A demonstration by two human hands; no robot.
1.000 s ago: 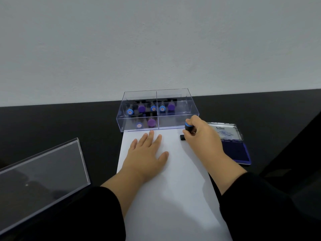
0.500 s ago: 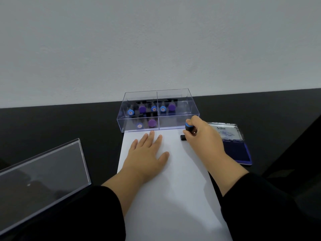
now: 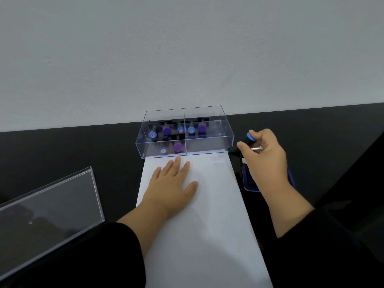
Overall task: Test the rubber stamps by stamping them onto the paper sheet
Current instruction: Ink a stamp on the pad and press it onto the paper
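Black tabletop (image 3: 83, 150) runs under a pale grey wall, and I take the clear box (image 3: 185, 132) at the wall's foot as my landmark. Its left half holds blue- and purple-capped stamps (image 3: 166, 130). Against the box's near side lies the paper sheet (image 3: 207, 225), running toward me.

My left hand (image 3: 172, 183) rests flat on the sheet just short of the box, fingers straight and slightly spread.

My right hand (image 3: 264, 154) is off the box's right end, above the ink pad (image 3: 248, 177), fingers curled round a stamp (image 3: 248, 140). Its long axis tilts: blue cap up and away from me, black base down toward the box's near right corner. Cap sticks out above my forefinger; the base shows below my thumb. Faint marks, possibly prints, sit on the sheet's corner nearest the box.

A clear lid (image 3: 47, 206) lies well left of the box.
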